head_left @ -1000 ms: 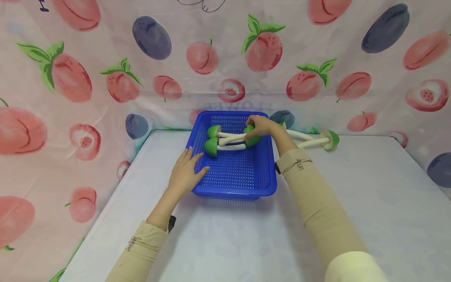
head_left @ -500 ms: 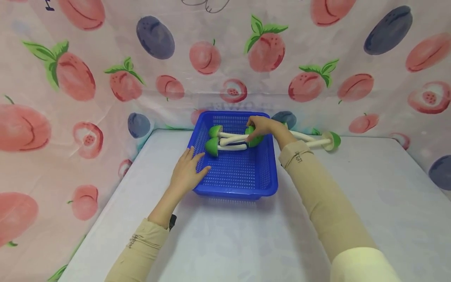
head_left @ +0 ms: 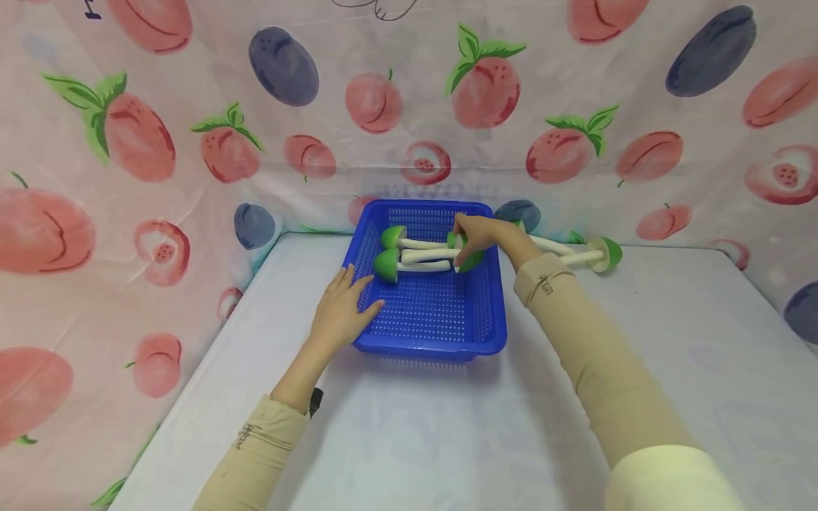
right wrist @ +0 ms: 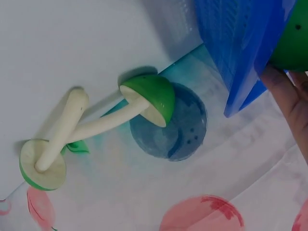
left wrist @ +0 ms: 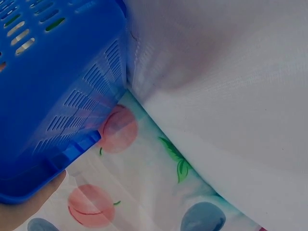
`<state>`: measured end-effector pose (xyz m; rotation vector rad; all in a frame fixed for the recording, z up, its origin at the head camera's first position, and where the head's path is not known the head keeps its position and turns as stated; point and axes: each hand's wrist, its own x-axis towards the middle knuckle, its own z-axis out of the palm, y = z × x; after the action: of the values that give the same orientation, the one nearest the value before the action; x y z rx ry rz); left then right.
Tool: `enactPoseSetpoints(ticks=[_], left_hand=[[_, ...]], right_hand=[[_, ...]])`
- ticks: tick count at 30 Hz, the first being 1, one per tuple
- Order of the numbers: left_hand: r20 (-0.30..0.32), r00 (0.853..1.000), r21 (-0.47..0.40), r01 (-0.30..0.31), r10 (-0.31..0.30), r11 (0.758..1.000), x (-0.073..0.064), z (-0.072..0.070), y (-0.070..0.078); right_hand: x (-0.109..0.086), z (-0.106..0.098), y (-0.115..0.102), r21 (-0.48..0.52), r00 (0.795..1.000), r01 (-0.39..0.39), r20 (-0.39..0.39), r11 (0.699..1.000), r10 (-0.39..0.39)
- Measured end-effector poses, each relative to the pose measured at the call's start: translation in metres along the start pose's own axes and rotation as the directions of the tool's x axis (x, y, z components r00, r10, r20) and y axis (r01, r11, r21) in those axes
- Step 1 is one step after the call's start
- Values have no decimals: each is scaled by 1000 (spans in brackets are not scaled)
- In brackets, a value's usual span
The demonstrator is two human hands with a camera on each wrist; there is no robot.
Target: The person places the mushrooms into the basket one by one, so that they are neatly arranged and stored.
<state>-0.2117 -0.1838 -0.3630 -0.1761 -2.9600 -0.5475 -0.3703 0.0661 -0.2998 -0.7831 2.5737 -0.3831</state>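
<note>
My right hand (head_left: 482, 233) is inside the blue basket (head_left: 428, 348) at its right side, gripping the green cap of a toy mushroom. That mushroom's white stem (head_left: 424, 254) points left, over other stems; fingers partly hide its cap. Two more mushrooms have green caps at the left, a front one (head_left: 386, 265) and a back one (head_left: 394, 236). Another green cap (head_left: 452, 240) peeks out by my right fingers. My left hand (head_left: 339, 309) rests on the basket's left rim, fingers spread. In the right wrist view, a green cap (right wrist: 293, 43) shows beside my fingers.
Right of the basket, two mushrooms lie crossed on the white table (head_left: 639, 369), one with its cap (head_left: 611, 254) to the right, the other with its cap (right wrist: 151, 98) towards the basket. A fruit-print cloth (head_left: 409, 99) hangs close behind the basket.
My right hand has lowered slightly and moved a little right with the mushroom, whose stem now lies more level. My left hand has stayed on the rim.
</note>
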Motion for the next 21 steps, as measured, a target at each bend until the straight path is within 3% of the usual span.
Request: enactPoseSetpoints(ticks=[9,15,21], left_hand=[[-10,1000,10,-6,6,1000,1,-1,0],[-9,1000,17,-6,6,1000,2,0,0],[-8,1000,21,-5,5,1000,2,0,0]], right_hand=[[-4,-7,1,-2,999,51,-12,999,-51],[-1,0,5,2,997,64,41,998,-64],[0,7,9,19,996,86,32,996,-87]])
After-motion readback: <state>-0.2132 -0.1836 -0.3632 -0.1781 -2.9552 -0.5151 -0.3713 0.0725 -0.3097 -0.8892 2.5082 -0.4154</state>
